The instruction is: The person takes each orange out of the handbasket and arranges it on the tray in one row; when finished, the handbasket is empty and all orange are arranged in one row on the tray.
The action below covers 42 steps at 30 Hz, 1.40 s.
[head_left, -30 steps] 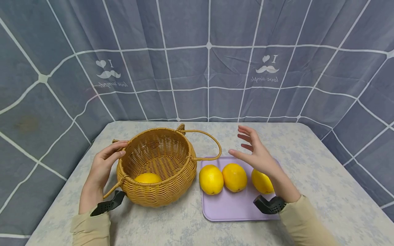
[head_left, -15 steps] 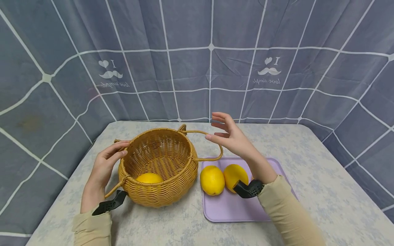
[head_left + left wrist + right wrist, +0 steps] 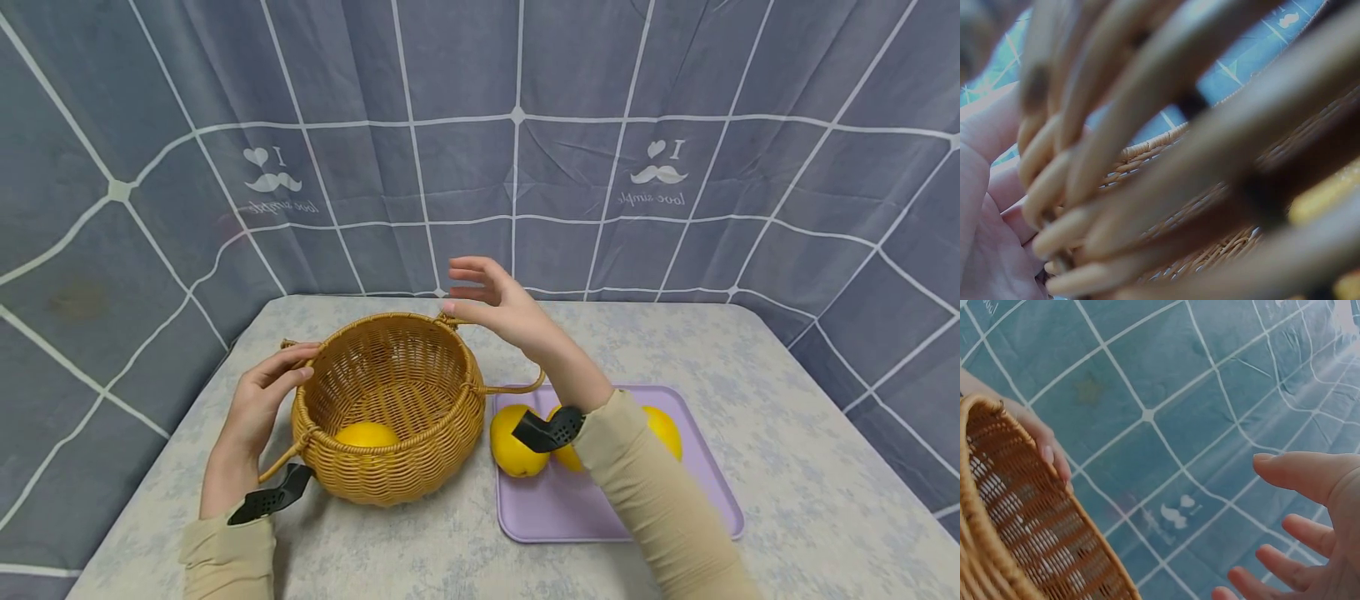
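I judge the work to be at an early stage: the wicker basket (image 3: 386, 471) has one yellow citrus fruit (image 3: 366, 434) inside, on its floor against the near wall, and three more lie outside it. Those three I take to be what is left. They sit on the lilac tray (image 3: 570, 521), just to the right of the basket: the nearest fruit (image 3: 506, 450) closest to the basket, the middle fruit (image 3: 567, 457) beyond it and mostly covered by the right wrist's black mount (image 3: 551, 429), and the farthest fruit (image 3: 665, 429) partly behind the sleeve (image 3: 652, 492). I can't make out whether they are lemons or another citrus. The basket itself stands on the bench (image 3: 420, 558), its mouth toward me and most of its floor bare, so I'd say there is room for the rest. One handle (image 3: 510, 389) juts from its right side, partly behind the right forearm; the other handle (image 3: 279, 462) slopes down at its left. I have the left hand (image 3: 255, 404) at the basket's left rim, fingers bent onto the wickerwork and gripping it, which I read as steadying. The right hand (image 3: 510, 312) hangs in the air past the basket's far right rim, its fingers loosely curved with a wide gap to the thumb, holding nothing; the right wrist view shows it apart from the basket.
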### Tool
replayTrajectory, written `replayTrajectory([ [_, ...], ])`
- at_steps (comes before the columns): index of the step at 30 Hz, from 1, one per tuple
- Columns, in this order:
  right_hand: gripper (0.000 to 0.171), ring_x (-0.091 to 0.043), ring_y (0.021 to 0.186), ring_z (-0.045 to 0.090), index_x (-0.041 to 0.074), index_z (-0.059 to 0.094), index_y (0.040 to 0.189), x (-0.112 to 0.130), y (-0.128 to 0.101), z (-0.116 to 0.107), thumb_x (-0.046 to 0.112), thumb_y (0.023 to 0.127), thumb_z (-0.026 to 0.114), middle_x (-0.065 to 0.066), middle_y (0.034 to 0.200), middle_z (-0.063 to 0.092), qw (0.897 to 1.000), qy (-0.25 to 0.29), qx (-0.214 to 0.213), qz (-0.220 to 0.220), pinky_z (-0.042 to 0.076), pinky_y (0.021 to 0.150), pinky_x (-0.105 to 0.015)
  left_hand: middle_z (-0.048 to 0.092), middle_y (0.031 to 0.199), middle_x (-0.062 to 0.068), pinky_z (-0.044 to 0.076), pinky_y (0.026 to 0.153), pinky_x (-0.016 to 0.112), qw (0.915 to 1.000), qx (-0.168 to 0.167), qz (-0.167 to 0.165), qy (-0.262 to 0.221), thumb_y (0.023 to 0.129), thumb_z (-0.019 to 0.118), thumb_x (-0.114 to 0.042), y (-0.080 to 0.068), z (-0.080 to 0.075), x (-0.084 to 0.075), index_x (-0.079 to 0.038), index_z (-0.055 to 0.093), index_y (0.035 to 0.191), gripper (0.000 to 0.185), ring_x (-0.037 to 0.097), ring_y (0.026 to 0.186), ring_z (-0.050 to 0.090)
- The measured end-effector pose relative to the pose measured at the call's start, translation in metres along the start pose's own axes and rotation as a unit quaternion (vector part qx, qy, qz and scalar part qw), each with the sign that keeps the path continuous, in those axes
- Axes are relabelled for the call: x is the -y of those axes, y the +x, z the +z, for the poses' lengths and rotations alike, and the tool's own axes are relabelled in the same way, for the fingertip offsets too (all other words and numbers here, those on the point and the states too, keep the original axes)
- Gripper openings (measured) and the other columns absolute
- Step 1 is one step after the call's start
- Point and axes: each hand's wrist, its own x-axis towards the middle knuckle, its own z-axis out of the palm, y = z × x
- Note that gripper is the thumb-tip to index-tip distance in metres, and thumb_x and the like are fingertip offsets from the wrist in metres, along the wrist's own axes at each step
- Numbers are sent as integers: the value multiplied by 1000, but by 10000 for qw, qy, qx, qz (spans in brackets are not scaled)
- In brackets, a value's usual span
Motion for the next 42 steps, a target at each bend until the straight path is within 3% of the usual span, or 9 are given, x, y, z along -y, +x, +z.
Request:
replayTrajectory([
  [10, 46, -17, 110, 55, 12, 49, 132, -1, 29, 32, 18, 89, 65, -4, 130, 51, 9988, 176, 454, 15, 48, 92, -36, 58, 119, -10, 37, 91, 13, 10000, -36, -15, 67, 94, 59, -15, -1, 0, -1, -1, 61, 121, 31, 9, 126, 36],
  [18, 44, -29, 109, 58, 8, 51, 130, -3, 47, 53, 13, 89, 65, -6, 127, 54, 9944, 680, 789, 183, 48, 91, -31, 57, 120, -10, 37, 91, 13, 9999, -34, -82, 77, 94, 60, -16, -2, 1, -3, -1, 60, 122, 33, 9, 123, 38],
  [25, 46, -16, 107, 59, 10, 52, 131, -7, 61, 65, 13, 88, 67, -2, 124, 56, 9896, 963, 1047, 220, 48, 91, -30, 57, 120, -10, 37, 89, 12, 9998, -40, -139, 163, 94, 59, -15, -2, 1, -3, -2, 61, 123, 32, 9, 122, 39],
  [35, 40, -14, 103, 60, 10, 54, 128, -24, 72, 84, 6, 89, 64, -4, 122, 57, 9801, 1290, 1427, 496, 46, 94, -37, 58, 119, -11, 38, 89, 14, 9999, -12, -45, 141, 94, 59, -15, -1, 1, -2, -1, 60, 123, 32, 9, 118, 43],
  [42, 43, -11, 101, 60, 12, 55, 128, -37, 76, 93, 11, 87, 67, 1, 121, 59, 9797, 830, 1728, 581, 50, 88, -30, 59, 118, -11, 39, 89, 15, 9999, 26, 42, 124, 94, 58, -14, -1, 0, -1, -1, 60, 122, 31, 9, 118, 44],
])
